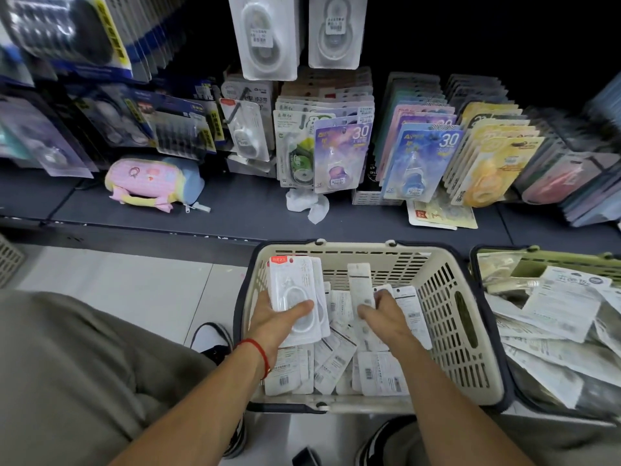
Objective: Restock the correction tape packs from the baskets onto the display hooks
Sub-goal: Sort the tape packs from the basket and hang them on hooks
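Observation:
A beige basket [447,297] on the floor holds several white correction tape packs [379,373]. My left hand [274,319] grips a small stack of white packs [292,290] with a red tag on top, held over the basket's left side. My right hand [383,314] reaches into the basket and pinches one pack [360,282] standing on edge. Ahead, a white pack [245,132] hangs on a display hook above the dark shelf [235,210], with two larger white packs [268,35] hanging higher up.
A green basket [551,260] full of paper-backed packs stands at the right. Colourful tape packs [342,156] hang in rows on the hooks. A pink pouch [148,179] and a crumpled wrapper [307,203] lie on the shelf. My knees and shoes are below.

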{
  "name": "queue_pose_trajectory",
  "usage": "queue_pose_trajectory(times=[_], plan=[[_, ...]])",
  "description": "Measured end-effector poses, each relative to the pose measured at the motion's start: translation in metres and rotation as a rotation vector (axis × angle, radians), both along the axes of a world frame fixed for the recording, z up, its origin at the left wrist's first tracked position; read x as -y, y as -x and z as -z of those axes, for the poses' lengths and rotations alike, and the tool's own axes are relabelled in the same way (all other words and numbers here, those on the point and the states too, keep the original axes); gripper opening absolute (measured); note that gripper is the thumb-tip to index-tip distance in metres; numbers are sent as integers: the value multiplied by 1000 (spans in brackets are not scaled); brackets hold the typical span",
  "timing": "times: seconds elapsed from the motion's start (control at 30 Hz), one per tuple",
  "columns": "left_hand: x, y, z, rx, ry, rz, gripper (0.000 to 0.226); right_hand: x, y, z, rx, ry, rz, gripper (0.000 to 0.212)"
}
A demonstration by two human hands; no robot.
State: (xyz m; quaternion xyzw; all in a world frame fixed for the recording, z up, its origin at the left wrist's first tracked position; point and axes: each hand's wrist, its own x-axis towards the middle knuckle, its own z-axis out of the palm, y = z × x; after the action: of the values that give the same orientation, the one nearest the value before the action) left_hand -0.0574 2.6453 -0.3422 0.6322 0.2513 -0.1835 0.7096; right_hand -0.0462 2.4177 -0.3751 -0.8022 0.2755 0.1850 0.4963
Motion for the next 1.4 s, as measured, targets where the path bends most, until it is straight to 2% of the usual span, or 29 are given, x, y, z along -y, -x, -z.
queue_pose_trajectory(times=[0.1,0.2,0.33,0.43,0.53,0.67,0.73,0.8,0.9,1.03,1.13,1.2,1.3,1.4], plan=[[9,-1,-8,74,-22,9,68,-18,-5,-49,114,-171,-58,41],[15,-2,-18,136,10,21,66,-41,-7,-85,209,-164,-184,46],[15,-4,-35,221,74,26,67,-56,-8,-112,187,-253,-297,65],[12,-8,-54,260,187,18,63,-56,-20,-130,188,-279,-293,40],[5,-14,-79,321,308,42,54,-51,-37,-152,275,-157,-310,33],[-4,-32,-122,384,396,124,55,-43,-55,-195,372,-222,-227,48],[-8,-46,-146,430,414,160,60,-41,-64,-217,424,-283,-152,65],[-11,-63,-170,490,392,214,62,-39,-75,-238,505,-288,-122,81],[-18,-93,-206,550,329,282,59,-36,-92,-266,614,-265,-131,87],[-29,-131,-250,594,293,317,59,-33,-117,-296,751,-239,-206,79],[-37,-149,-260,632,293,199,68,-37,-135,-308,835,-250,-230,65],[-38,-155,-258,663,264,98,71,-41,-148,-314,928,-188,-190,52],[-39,-160,-251,676,172,-46,72,-47,-165,-320,1040,-101,-106,40],[-41,-162,-247,702,70,-90,78,-47,-176,-320,1087,-98,-68,33]])
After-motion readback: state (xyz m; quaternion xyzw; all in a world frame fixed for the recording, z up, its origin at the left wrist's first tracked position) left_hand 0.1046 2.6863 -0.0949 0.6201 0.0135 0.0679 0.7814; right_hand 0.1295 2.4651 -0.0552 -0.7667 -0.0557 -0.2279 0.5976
